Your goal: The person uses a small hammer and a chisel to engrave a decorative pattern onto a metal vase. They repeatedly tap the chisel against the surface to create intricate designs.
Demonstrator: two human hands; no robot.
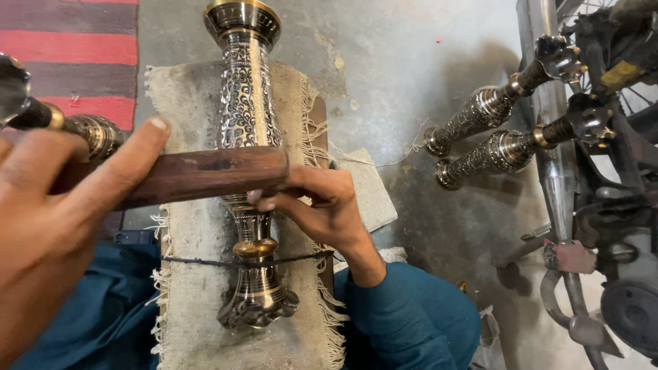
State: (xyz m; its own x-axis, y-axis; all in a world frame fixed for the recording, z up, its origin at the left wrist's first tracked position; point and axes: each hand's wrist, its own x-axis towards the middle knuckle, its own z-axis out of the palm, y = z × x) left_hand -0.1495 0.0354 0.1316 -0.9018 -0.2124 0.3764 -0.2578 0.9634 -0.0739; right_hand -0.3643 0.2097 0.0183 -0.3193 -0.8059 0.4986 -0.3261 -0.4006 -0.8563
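Note:
An engraved brass-and-silver vase (247, 109) lies lengthwise on a burlap-covered block (185, 226), tied down by a thin black cord (199, 261) across its stem. My left hand (48, 219), close to the camera at the left, is closed around a dark wooden mallet (205, 175) that lies crosswise over the vase. My right hand (322, 205), in a blue sleeve, has its fingers curled tight against the vase's narrow neck just under the mallet's end. The mallet hides whether a small tool sits in those fingers.
Two similar engraved vases (480, 116) (500, 154) lean against a motorcycle's metal parts (589, 205) at the right. Another vase (89, 130) sticks in from the left over a red striped rug (75, 48). A folded cloth pad (370, 195) lies on the grey concrete floor (411, 82).

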